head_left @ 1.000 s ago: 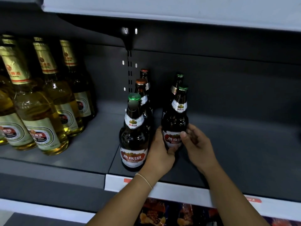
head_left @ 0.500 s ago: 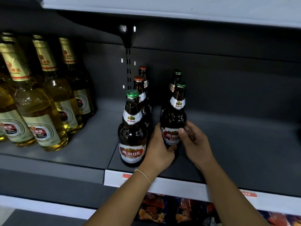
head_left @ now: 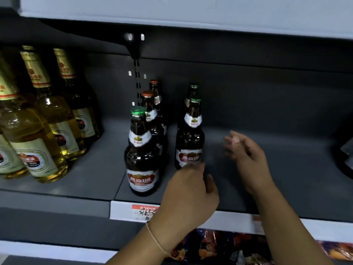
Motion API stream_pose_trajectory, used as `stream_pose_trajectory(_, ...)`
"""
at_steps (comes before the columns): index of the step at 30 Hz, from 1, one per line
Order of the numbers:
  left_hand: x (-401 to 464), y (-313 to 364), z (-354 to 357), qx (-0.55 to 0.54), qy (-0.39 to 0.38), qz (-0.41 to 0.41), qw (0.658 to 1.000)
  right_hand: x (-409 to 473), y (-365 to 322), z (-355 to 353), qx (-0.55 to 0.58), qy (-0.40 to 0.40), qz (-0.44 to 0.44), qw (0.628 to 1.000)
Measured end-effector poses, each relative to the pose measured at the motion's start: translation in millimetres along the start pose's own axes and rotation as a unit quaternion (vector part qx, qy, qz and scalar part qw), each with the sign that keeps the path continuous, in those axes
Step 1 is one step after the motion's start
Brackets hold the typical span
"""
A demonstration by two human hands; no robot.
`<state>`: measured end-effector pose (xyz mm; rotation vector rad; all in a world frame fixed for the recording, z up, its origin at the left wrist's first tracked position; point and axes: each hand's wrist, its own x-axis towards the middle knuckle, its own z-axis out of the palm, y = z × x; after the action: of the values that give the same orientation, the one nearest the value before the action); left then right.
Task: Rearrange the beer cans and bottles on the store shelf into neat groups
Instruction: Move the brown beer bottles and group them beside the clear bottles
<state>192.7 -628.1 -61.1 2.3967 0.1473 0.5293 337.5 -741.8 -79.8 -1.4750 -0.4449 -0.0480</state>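
Observation:
Two rows of dark brown beer bottles stand on the grey shelf [head_left: 267, 178]. The left row has a green-capped bottle [head_left: 141, 150] in front and two orange-capped bottles [head_left: 150, 111] behind it. The right row has a green-capped bottle [head_left: 190, 138] in front and another green-capped one [head_left: 193, 92] behind. My left hand [head_left: 188, 196] hovers just below and in front of the right front bottle, fingers loosely curled and holding nothing. My right hand [head_left: 246, 155] floats to the right of that bottle, apart from it, fingers relaxed.
Several clear bottles of yellow beer [head_left: 47, 131] with gold foil necks crowd the shelf's left end. A dark object [head_left: 345, 159] shows at the far right edge. A white price rail with a red tag [head_left: 145, 211] runs along the shelf front. Snack bags [head_left: 219, 245] lie below.
Both hands have let go of the right front bottle. My right hand has moved away to the right, and my left hand has dropped back toward the shelf front.

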Motion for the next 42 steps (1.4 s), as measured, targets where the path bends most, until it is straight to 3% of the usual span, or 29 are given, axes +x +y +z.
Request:
stream_pose_trajectory(7,65,61,42,-0.044,0.048,0.119,0.991,-1,-28,-71,-0.019,0.064,-0.024,0.998)
stream_pose_trajectory(19,128,169,153,-0.135,-0.080,0.195,0.968,-10,-54,-226,-0.153,0.186,-0.078,0.967)
stream_pose_trajectory(26,142,206,214,-0.188,-0.164,0.194,0.949,0,-56,-324,-0.317,0.376,-0.113,0.863)
stream_pose_trajectory(29,150,221,232,-0.211,-0.196,0.183,0.940,10,-58,-348,-0.369,0.389,-0.093,0.839)
stream_pose_trajectory(37,163,230,261,-0.232,-0.223,0.168,0.932,38,-52,-369,-0.380,0.377,-0.010,0.845)
stream_pose_trajectory(42,161,221,261,-0.236,-0.231,0.154,0.931,44,-48,-372,-0.364,0.404,-0.021,0.839)
